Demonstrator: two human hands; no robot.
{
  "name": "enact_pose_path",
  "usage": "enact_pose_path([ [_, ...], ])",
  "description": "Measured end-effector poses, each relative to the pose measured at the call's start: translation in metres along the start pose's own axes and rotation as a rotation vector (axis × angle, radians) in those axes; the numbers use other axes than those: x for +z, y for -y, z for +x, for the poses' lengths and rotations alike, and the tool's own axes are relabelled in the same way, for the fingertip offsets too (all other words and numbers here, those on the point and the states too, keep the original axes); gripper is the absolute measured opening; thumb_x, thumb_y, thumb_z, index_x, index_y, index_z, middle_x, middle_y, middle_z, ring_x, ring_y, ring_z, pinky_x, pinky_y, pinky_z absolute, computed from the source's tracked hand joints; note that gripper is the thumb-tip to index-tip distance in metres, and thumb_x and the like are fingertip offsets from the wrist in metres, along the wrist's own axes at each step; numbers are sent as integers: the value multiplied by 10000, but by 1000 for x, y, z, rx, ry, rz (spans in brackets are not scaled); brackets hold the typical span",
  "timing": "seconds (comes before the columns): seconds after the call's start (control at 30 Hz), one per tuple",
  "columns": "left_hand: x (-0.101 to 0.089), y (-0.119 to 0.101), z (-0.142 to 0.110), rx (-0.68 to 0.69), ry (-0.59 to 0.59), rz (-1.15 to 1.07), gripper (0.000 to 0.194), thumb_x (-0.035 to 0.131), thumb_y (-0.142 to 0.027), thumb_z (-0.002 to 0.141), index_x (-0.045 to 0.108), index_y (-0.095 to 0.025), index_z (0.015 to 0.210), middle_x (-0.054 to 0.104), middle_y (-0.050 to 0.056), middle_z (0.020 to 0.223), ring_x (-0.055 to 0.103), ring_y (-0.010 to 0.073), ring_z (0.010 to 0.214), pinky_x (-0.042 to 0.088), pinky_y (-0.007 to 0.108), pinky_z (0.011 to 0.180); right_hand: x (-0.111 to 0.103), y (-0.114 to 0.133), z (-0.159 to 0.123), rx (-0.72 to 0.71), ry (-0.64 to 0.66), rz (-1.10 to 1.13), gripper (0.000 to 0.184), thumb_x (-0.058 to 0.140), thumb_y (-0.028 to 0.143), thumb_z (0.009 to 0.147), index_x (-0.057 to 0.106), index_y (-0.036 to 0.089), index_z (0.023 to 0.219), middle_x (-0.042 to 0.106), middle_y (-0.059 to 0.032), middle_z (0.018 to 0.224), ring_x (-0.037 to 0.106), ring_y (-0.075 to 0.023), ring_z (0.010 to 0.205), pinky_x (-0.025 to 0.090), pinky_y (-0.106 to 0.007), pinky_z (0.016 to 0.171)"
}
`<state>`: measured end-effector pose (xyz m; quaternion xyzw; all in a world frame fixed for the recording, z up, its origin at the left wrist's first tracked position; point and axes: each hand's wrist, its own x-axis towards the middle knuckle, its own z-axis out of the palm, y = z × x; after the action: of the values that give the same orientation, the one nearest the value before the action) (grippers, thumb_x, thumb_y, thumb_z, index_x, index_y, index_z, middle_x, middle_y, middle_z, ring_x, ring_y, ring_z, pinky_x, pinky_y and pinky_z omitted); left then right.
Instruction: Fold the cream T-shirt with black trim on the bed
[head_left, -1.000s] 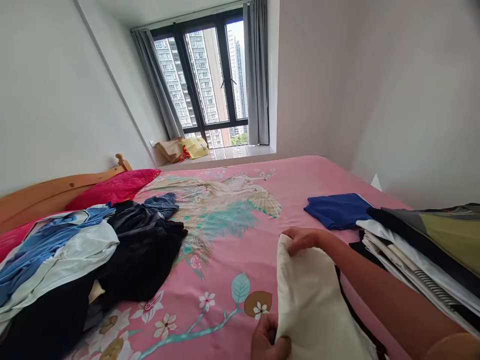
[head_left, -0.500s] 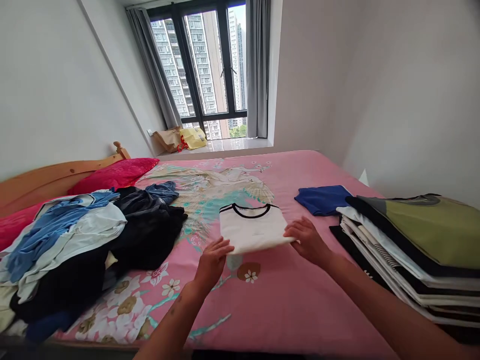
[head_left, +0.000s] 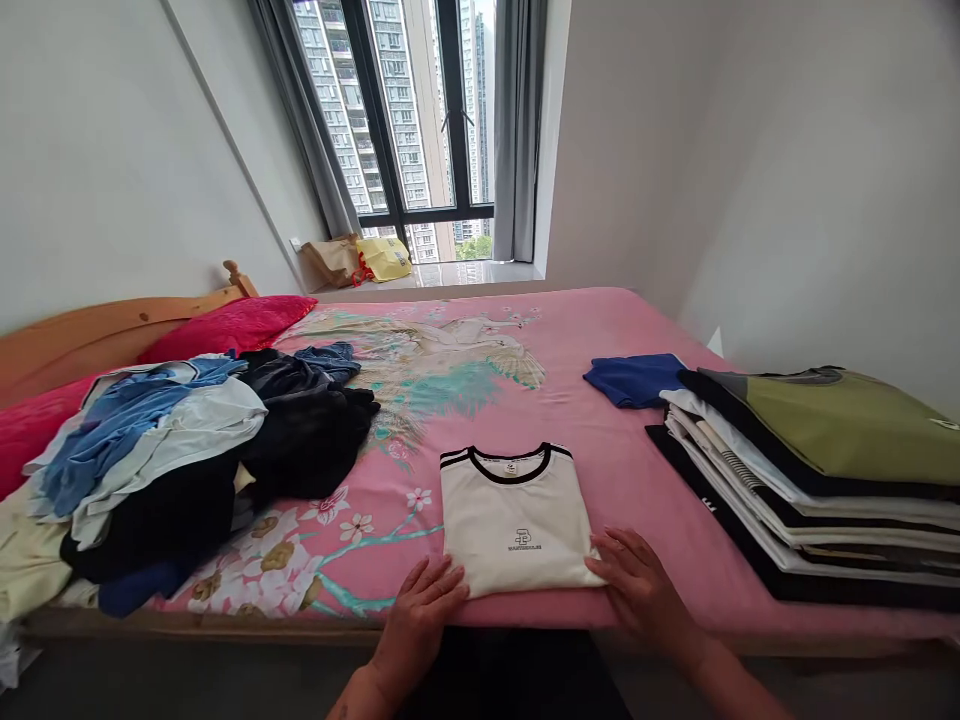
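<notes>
A folded white T-shirt (head_left: 517, 530) lies flat near the front edge of the bed. It has a black collar, black shoulder stripes and a small chest print, with the neckline facing away from me. My left hand (head_left: 424, 605) rests at its near left corner, fingers stretched out and touching the fabric. At the near right corner is my right hand (head_left: 641, 580), palm down, its fingers extended and the thumb side against the shirt's edge.
A loose heap of clothes (head_left: 187, 450) covers the bed's left side. On the right stands a stack of folded clothes (head_left: 810, 480), a blue folded garment (head_left: 634, 378) beside it. Red pillows (head_left: 232, 325) lie by the wooden headboard (head_left: 112, 325). Bags (head_left: 382, 258) sit on the windowsill.
The white T-shirt has come towards me and now lies flat, its chest print showing. Both hands came with it and now rest low at its corners. The view has shifted a little.
</notes>
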<state>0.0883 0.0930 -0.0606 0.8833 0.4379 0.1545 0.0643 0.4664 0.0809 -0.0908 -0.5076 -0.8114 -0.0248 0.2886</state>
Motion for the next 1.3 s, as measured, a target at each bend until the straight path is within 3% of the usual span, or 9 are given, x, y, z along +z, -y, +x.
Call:
enact_pose_path([
  [0.13, -4, -11, -15, -6, -61, -31, 508, 361, -73, 816, 553, -319, 1217, 530, -3, 1312, 398, 191, 1285, 360, 446, 1066, -12, 13, -11, 47, -19, 24, 358, 449, 187, 822, 610, 331, 1107, 573, 3, 1235, 439, -222, 1237, 337, -475, 1053],
  [0.33, -12, -40, 66, 29, -174, -20, 509, 296, -75, 850, 466, -233, 1302, 448, 33, 1392, 295, 168, 1343, 296, 435, 1097, -9, 49, 68, 187, 34, 3, 430, 321, 305, 914, 462, 190, 1304, 415, -61, 1395, 271, -207, 1344, 237, -451, 1104],
  [0.43, 1, -43, 91, -188, -57, 46, 469, 343, -235, 892, 391, -223, 1358, 328, 65, 1462, 223, 222, 1372, 195, 518, 1107, 17, 50, 87, 278, 238, -32, 524, 308, 400, 914, 361, 169, 1381, 301, -64, 1462, 201, -233, 1370, 172, -495, 1110],
  [0.57, 23, -21, 77, -460, 84, 90, 572, 342, -414, 888, 293, -182, 1409, 237, 94, 1493, 197, 261, 1377, 141, 561, 1094, 46, 29, 68, 437, 367, -79, 583, 305, 442, 899, 299, 164, 1411, 248, -70, 1482, 196, -250, 1369, 134, -532, 1102],
  [0.8, 29, -1, 28, -521, 23, 144, 555, 305, -360, 901, 298, -129, 1406, 301, 92, 1471, 248, 227, 1363, 164, 478, 1115, 51, 9, 35, 473, -24, 91, 581, 367, 446, 877, 335, 141, 1371, 415, -147, 1378, 351, -252, 1288, 239, -490, 1079],
  [0.97, 38, -4, 7, -481, -97, 173, 490, 305, -316, 913, 363, -177, 1379, 368, 69, 1441, 302, 219, 1340, 186, 482, 1108, 44, 15, 27, 708, -276, 483, 522, 455, 494, 828, 463, 169, 1237, 513, -128, 1264, 467, -253, 1170, 357, -439, 1008],
  [1.13, 57, -19, -26, -428, -247, 191, 519, 374, -255, 892, 307, -212, 1405, 377, 77, 1438, 280, 238, 1349, 181, 509, 1102, -4, 79, 35, 929, -474, 944, 372, 595, 469, 759, 571, 195, 1010, 617, -66, 1029, 563, -219, 975, 448, -362, 876],
  [1.2, 64, -30, -42, -404, -286, 176, 622, 406, -207, 866, 177, -217, 1444, 348, 86, 1454, 242, 249, 1364, 165, 529, 1104, -43, 120, 45, 838, -502, 1087, 262, 636, 401, 754, 595, 215, 934, 635, -49, 960, 570, -203, 947, 453, -346, 857],
  [1.3, 69, -47, -61, -373, -265, 99, 774, 444, -146, 809, 30, -196, 1460, 233, 100, 1502, 159, 261, 1387, 210, 502, 1106, -111, 180, 49, 524, -548, 1234, 129, 661, 340, 750, 610, 249, 825, 631, -34, 855, 570, -219, 943, 466, -395, 853],
])
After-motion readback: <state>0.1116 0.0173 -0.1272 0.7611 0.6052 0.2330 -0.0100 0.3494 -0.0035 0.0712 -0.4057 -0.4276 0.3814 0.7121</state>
